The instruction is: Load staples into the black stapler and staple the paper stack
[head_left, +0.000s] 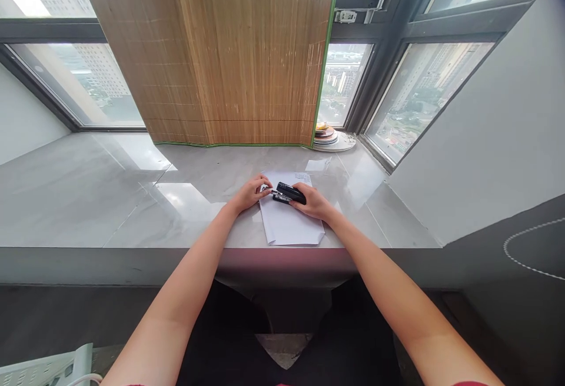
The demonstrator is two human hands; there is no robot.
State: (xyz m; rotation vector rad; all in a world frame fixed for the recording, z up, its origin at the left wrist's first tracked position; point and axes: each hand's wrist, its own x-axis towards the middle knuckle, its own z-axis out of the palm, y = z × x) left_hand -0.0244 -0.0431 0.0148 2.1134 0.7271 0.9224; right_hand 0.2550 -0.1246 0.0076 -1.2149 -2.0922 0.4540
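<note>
A black stapler (291,193) lies across the upper part of some white paper sheets (292,224), its jaws pointing left. My right hand (311,201) is wrapped round the stapler's rear end. At the stapler's front tip, my left hand (252,192) has its fingers bent and pressed together over the left edge of the paper. Something small and dark shows at those fingertips, too small to make out. Faint writing is visible near the paper's top right corner.
The pale tiled sill (189,162) ends at a front edge just below the paper. Beyond it hangs a bamboo blind (247,50). Stacked plates (334,142) stand by the window corner. A white plastic item (53,368) is at the lower left.
</note>
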